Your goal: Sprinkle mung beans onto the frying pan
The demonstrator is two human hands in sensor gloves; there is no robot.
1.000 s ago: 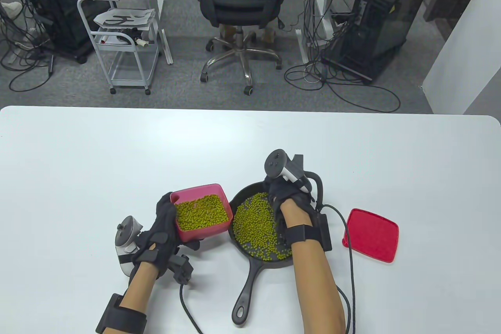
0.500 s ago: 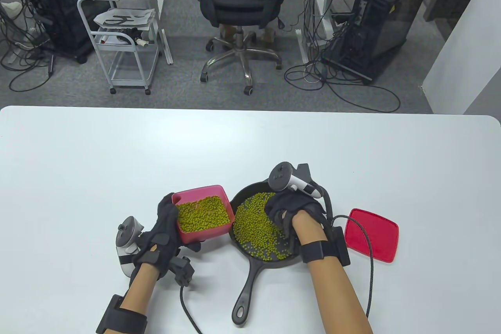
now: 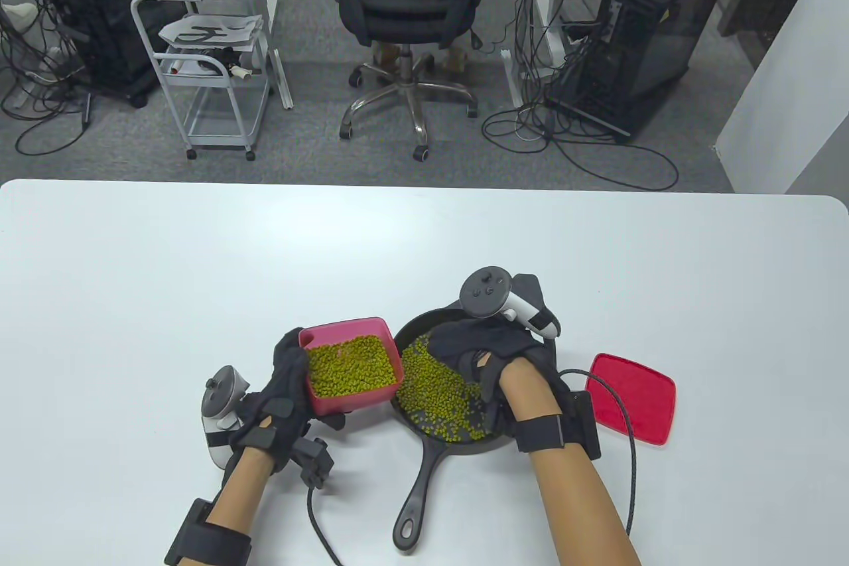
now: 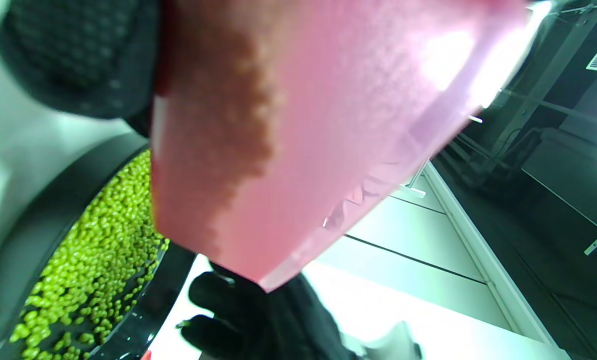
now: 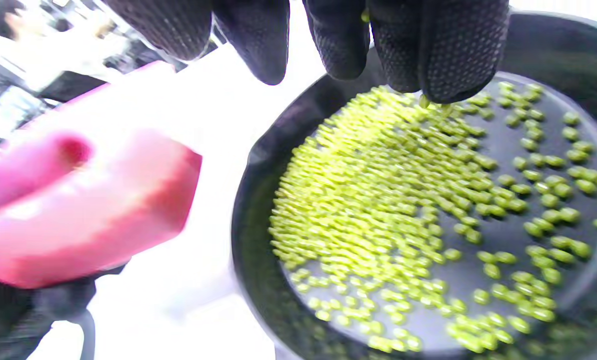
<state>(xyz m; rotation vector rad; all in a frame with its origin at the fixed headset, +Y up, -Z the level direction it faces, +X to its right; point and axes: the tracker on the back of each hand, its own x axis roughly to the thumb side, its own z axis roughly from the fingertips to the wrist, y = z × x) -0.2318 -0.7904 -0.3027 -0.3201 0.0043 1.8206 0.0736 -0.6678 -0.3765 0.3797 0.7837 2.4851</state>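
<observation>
A black cast-iron frying pan (image 3: pixel 406 327) lies on the white table, its handle (image 3: pixel 416 499) pointing toward me, with many green mung beans (image 3: pixel 438 393) spread in it. My left hand (image 3: pixel 292 373) grips a pink container (image 3: pixel 351 401) of mung beans (image 3: pixel 351 363), held tilted just left of the pan; the left wrist view shows its underside (image 4: pixel 303 125). My right hand (image 3: pixel 481 347) hovers over the pan's far side, palm down. In the right wrist view its fingertips (image 5: pixel 438 45) hang loosely apart above the beans (image 5: pixel 378 190), with a stray bean or two clinging.
A red square lid (image 3: pixel 630 397) lies flat on the table right of the pan. Glove cables (image 3: pixel 630 460) trail from both wrists toward the near edge. An office chair (image 3: pixel 404 2) and a cart (image 3: pixel 212 62) stand beyond the table's far edge.
My right hand has moved left across the pan toward the pink container. The container and my left hand have shifted slightly right, closer to the pan rim.
</observation>
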